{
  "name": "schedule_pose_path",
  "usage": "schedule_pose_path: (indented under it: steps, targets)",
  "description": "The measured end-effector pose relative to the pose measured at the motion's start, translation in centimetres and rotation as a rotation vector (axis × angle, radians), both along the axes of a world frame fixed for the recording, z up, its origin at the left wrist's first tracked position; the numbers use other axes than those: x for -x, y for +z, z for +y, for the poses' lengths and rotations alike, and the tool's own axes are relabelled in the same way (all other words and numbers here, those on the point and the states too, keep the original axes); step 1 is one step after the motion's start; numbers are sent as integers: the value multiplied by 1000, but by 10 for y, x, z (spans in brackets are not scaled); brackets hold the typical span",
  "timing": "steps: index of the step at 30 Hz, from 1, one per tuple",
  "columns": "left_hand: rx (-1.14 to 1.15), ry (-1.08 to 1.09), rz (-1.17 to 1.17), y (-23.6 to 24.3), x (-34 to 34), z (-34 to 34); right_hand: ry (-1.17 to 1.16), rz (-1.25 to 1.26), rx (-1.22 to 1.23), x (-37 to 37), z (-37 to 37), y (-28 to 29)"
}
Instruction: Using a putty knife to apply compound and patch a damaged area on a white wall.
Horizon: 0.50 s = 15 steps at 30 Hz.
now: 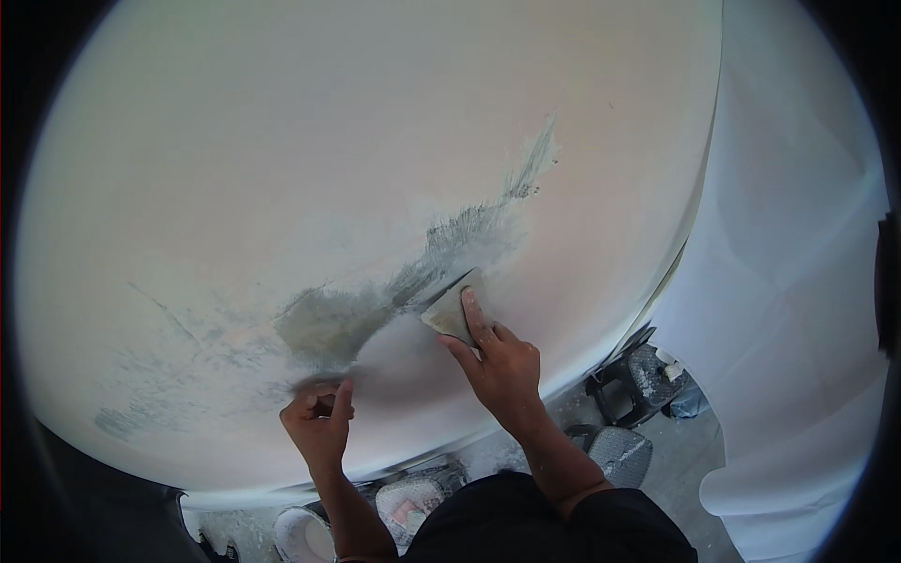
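Observation:
A large, pale pinkish-white curved panel [310, 159] fills most of the view. A ragged grey filler patch [328, 324] streaks across it up to the right. My right hand [505, 371] grips a flat putty spreader [449, 314], one finger stretched along its face, its dark edge against the panel beside the grey streak. Just below the patch, my left hand [319, 427] is closed with curled fingers. A thin dark strip [322, 381] shows at its fingertips, too blurred to name.
White sheeting [798, 235] hangs along the right side. Below the panel stand a white bucket [305, 535], a splattered stool or step [410, 502], a dark grey textured seat or step [621, 455] and another black one [648, 375] on a dusty floor [685, 460].

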State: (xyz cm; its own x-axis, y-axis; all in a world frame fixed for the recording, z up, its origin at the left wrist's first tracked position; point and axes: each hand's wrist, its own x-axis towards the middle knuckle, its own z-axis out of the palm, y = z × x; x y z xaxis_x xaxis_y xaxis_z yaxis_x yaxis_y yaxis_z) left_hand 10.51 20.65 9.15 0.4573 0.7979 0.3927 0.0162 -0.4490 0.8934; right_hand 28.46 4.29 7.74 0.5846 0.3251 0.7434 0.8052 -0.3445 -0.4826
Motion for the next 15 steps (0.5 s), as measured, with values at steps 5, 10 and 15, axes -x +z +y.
schedule_pose_path:
  steps: [5, 10, 15]
  targets:
    - [116, 4, 12, 3, 10, 19, 68, 45, -33, 9, 8, -9]
    - [135, 28, 19, 9, 4, 15, -8, 4, -10, 6, 7, 5]
    - [93, 0, 13, 4, 3, 20, -26, -6, -74, 2, 16, 5]
